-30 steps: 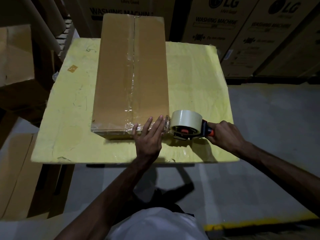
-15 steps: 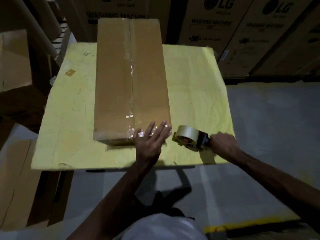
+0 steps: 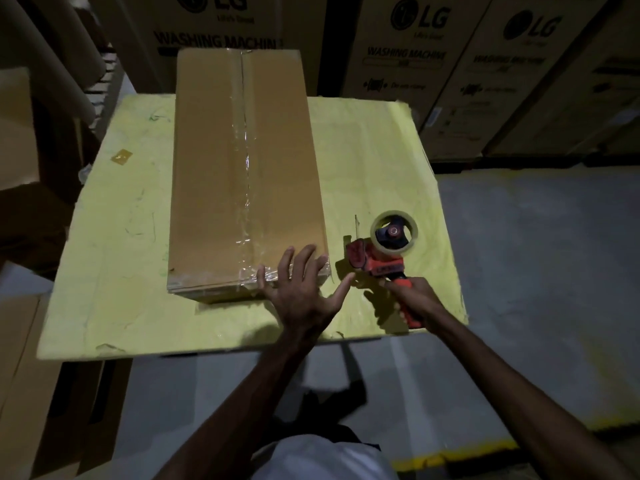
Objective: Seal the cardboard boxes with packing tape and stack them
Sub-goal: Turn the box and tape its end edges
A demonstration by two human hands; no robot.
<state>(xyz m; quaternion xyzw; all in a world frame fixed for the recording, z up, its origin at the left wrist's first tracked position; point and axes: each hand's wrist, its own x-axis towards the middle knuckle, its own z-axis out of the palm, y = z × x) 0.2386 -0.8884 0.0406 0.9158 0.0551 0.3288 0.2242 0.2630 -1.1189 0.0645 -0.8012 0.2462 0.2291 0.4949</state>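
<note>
Head view
Box: long brown cardboard box (image 3: 242,174) lies on the yellow worktop (image 3: 114,237), clear tape (image 3: 246,188) along its seam.
Left hand: left hand (image 3: 301,296) flat on the box's near right corner, fingers spread straight.
Right hand: right hand (image 3: 415,299) just right of the box, fingers wrapped round the orange tape dispenser (image 3: 384,261) handle.

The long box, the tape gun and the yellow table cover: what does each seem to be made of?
Long box: matte brown cardboard, flaps meeting at a centre seam; the strip over it glints like clear plastic film. Tape gun: probably moulded plastic, orange, slightly shiny. Yellow table cover: matte, wrinkled, torn at edges; perhaps paper or thin foam.
</note>
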